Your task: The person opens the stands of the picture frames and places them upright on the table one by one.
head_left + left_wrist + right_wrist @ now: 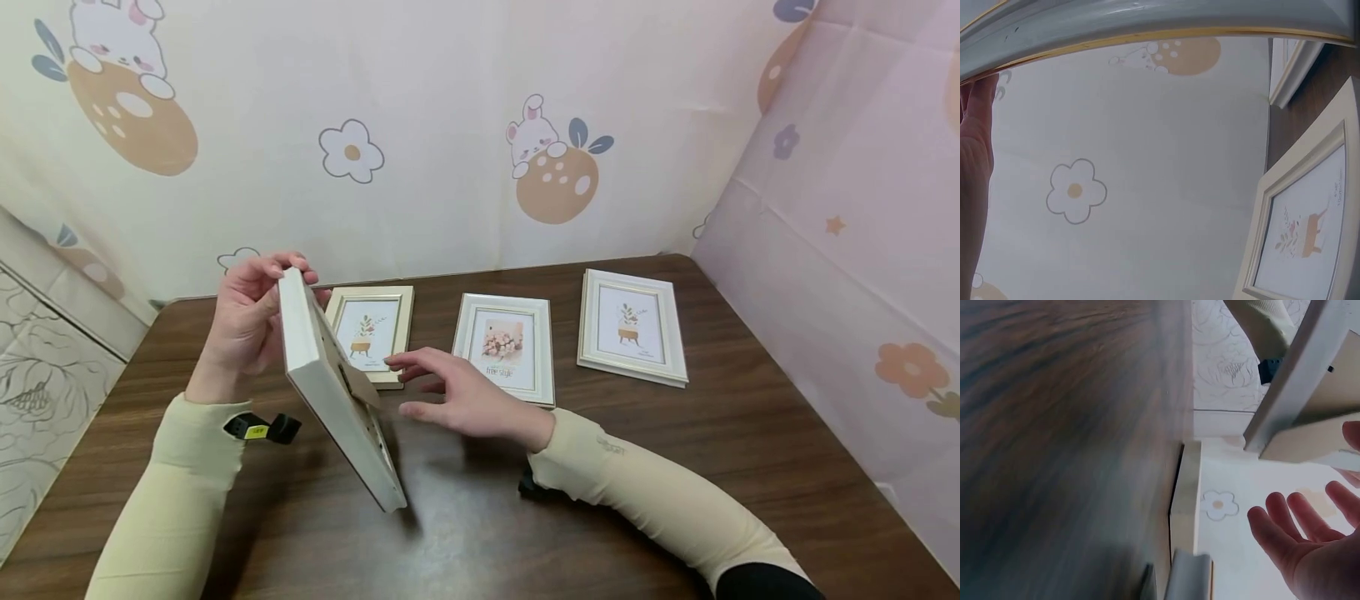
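Observation:
My left hand (247, 317) grips the upper end of a white picture frame (341, 425), which is tilted above the table with its back towards the right. A brown stand flap (362, 388) sticks out from that back. My right hand (468, 396) is beside the flap with its fingers loosely extended; whether a fingertip touches the flap I cannot tell. In the left wrist view, the held frame's gold-lined edge (1166, 22) crosses the top. The right wrist view shows the right hand (1316, 550) with spread fingers, below the flap (1310, 442).
Behind the hands lie a cream frame (408, 333) with a plant picture, a white frame (551, 350) with a flower picture and, at right, another white frame (678, 333), seemingly stacked. They lie on a dark wooden table (712, 467). A patterned cloth (435, 192) hangs behind it.

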